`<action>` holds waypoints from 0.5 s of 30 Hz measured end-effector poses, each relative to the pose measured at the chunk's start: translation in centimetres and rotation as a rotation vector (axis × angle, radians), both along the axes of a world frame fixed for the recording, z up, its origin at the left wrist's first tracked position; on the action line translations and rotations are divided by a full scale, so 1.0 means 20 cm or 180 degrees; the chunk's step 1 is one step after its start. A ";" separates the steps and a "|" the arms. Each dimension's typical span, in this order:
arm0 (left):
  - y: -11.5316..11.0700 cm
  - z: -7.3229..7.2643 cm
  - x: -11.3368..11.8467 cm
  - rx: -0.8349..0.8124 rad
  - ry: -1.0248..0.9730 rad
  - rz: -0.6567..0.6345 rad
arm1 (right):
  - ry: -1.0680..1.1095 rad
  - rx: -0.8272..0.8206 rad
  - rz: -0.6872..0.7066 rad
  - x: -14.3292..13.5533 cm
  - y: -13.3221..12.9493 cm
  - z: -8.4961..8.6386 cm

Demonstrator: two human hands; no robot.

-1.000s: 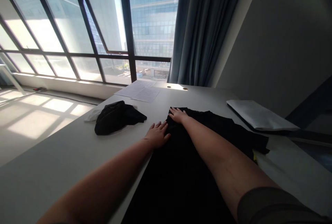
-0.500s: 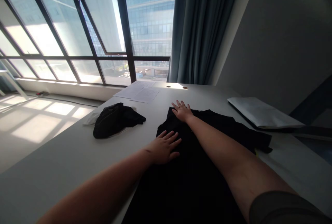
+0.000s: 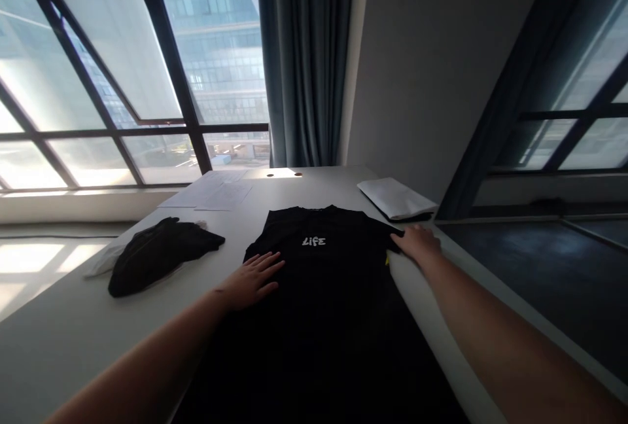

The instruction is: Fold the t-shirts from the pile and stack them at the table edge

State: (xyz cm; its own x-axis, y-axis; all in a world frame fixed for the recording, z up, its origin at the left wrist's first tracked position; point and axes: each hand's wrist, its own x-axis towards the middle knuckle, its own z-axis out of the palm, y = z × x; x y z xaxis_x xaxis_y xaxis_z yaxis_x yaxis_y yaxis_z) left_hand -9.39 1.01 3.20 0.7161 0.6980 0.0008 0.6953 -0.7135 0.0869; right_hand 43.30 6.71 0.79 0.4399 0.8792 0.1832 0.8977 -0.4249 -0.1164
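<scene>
So from the head cam, there's a black shirt [image 3: 324, 319] laid out flat on a white table [image 3: 73, 345], right in front of the person, collar end pointing away and the near end running off the bottom of the view. Small white lettering [image 3: 314, 241] sits below the collar.

The left hand [image 3: 252, 280] is palm down on the left side of the shirt, fingers spread out and not gripping anything. The right hand [image 3: 417, 244] is over at the tip of the right sleeve [image 3: 383, 234], fingers touching it, but honestly I can't tell if it's pinching the fabric or just resting there. Little yellow bit [image 3: 387, 258] showing just under that sleeve.

Left of the shirt, well apart from it, there's a crumpled black bundle [image 3: 157, 254] with something whitish [image 3: 101, 262] poking out beside it. Some paper sheets [image 3: 210, 190] lie further back on the left, and a flat white package [image 3: 397, 198] sits on the right, just past the sleeve. Blue-grey curtain [image 3: 311, 64] and big windows [image 3: 210, 38] behind it all.
</scene>
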 end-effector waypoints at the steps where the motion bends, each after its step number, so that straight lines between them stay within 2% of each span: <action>1: -0.01 0.01 0.01 0.0007 0.0016 0.0013 | 0.0065 0.0022 -0.0103 0.00 0.00 0.01; 3: -0.02 0.02 0.02 0.0021 0.0057 0.0014 | 0.0253 0.0122 -0.0176 0.01 0.02 0.03; 6: -0.03 0.05 0.05 0.0083 0.0110 0.0013 | 0.0793 0.0417 -0.0029 0.03 0.07 0.04; 9: -0.05 0.12 0.15 0.0290 0.0160 0.0129 | 0.1216 0.0706 0.0031 0.05 0.12 0.05; 12: -0.08 0.19 0.39 0.0531 0.0097 0.0012 | 0.1377 0.0897 -0.0094 0.06 0.15 0.08; 14: -0.09 0.22 0.62 0.0548 0.0027 -0.0245 | 0.1514 0.1042 -0.0060 0.06 0.15 0.10; 15: -0.09 0.21 0.75 0.0544 -0.0009 -0.0328 | 0.1588 0.1117 0.0112 0.07 0.15 0.12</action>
State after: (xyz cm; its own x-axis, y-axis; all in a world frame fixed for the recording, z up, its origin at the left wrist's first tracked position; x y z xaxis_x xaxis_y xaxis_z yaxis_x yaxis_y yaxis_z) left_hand 5.52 -0.83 7.46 0.7836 0.6105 0.1149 0.6177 -0.7854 -0.0398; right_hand 44.65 9.67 3.16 0.5190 0.8193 0.2439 0.7118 -0.2561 -0.6541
